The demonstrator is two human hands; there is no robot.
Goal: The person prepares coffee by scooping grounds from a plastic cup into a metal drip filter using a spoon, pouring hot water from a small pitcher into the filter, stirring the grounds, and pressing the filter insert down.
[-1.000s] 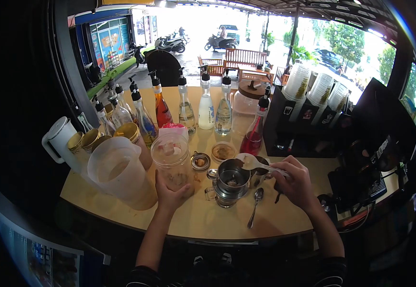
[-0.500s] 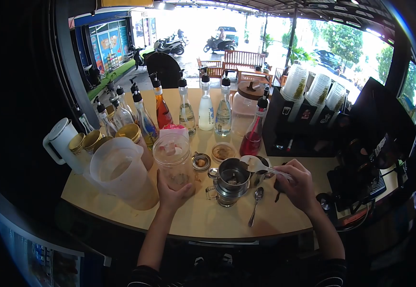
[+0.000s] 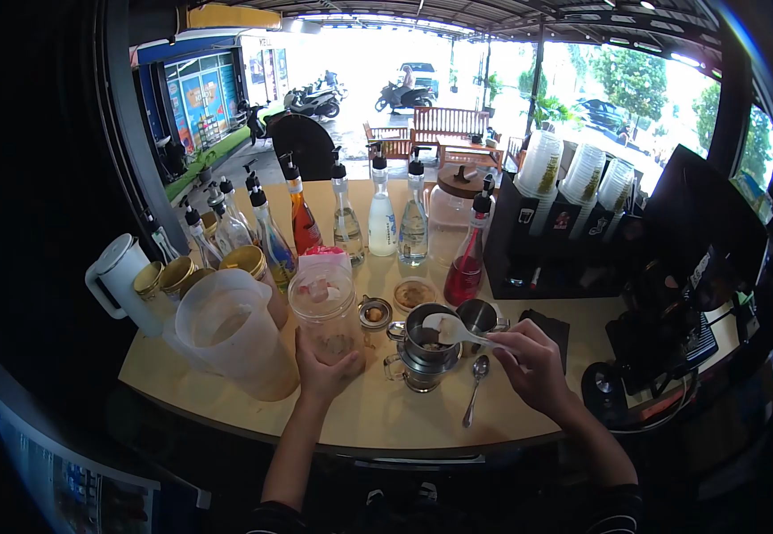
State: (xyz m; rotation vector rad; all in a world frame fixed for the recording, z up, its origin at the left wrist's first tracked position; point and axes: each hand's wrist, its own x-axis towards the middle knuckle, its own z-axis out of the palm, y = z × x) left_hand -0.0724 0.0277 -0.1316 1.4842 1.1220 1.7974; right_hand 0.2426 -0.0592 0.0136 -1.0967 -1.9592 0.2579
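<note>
My left hand [image 3: 329, 372] is wrapped round the lower side of a clear plastic jar [image 3: 322, 310], which stands open with a little dark stuff low inside. In my right hand [image 3: 533, 363] is the handle of a white plastic spoon [image 3: 459, 330]. Its bowl is over the mouth of a metal drip coffee filter [image 3: 422, 343], which sits on a glass mug [image 3: 421, 383]. What lies in the filter is only partly visible. Just right of the mug rests a metal teaspoon [image 3: 475, 392]. A metal cup [image 3: 483, 318] stands behind the white spoon.
A large translucent pitcher [image 3: 235, 347] is at the left, near a white jug [image 3: 124, 280]. Pump bottles [image 3: 380, 214] line the back of the table [image 3: 378, 418]. Between them and the filter lie a round lid [image 3: 415, 294] and a small metal lid [image 3: 375, 312]. Cup stacks [image 3: 542, 165] stand right.
My right hand has moved the white spoon left and slightly down, so its bowl is now over the filter. The left hand still grips the jar. The camera view has shifted slightly.
</note>
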